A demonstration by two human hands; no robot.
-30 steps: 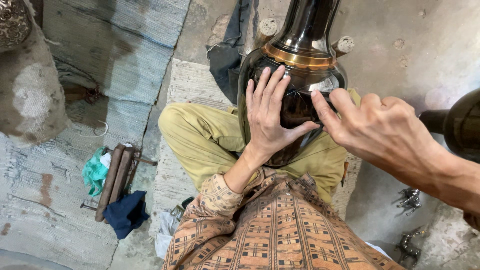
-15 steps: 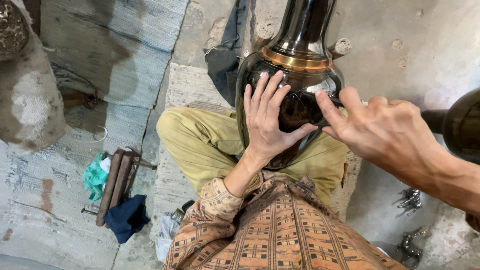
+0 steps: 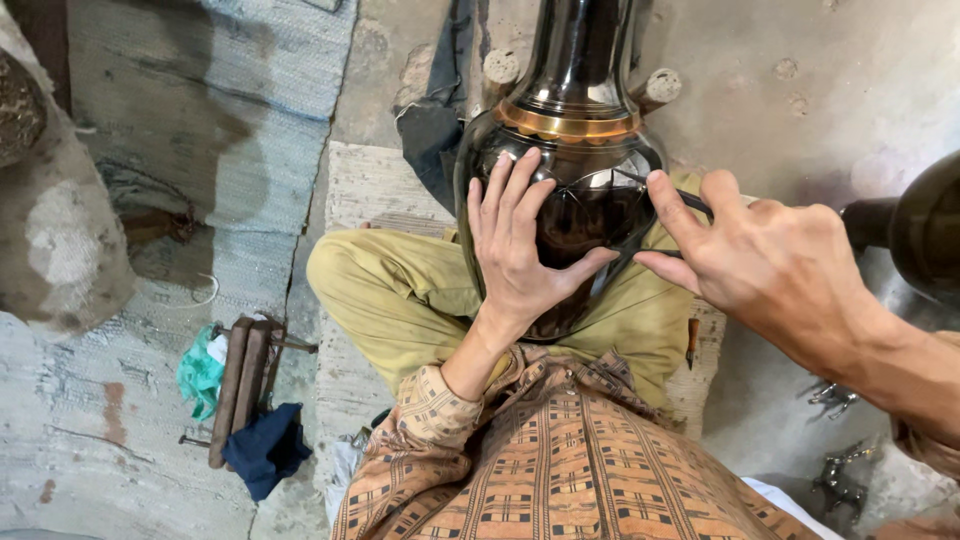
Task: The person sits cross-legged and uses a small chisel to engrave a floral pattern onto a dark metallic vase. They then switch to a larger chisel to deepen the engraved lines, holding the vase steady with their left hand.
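A tall dark glossy vase (image 3: 585,130) with a gold band at its neck rests against my lap. My left hand (image 3: 520,245) lies flat on its belly, fingers spread, steadying it. My right hand (image 3: 760,260) pinches a thin dark tool (image 3: 665,195) between thumb and fingers, its tip on the vase's shoulder just under the gold band. Thin scratched lines show on the dark surface between my hands. I sit cross-legged in olive trousers and a checked orange shirt.
Another dark round vessel (image 3: 925,230) sits at the right edge. Wooden-handled tools (image 3: 240,385), a green cloth (image 3: 200,370) and a blue cloth (image 3: 265,450) lie on the floor at left. Small metal pieces (image 3: 835,470) lie at lower right. A grey woven mat (image 3: 270,130) covers the floor behind.
My right hand has drawn slightly right and lower along the vase's shoulder with the tool. The left hand stays pressed on the vase.
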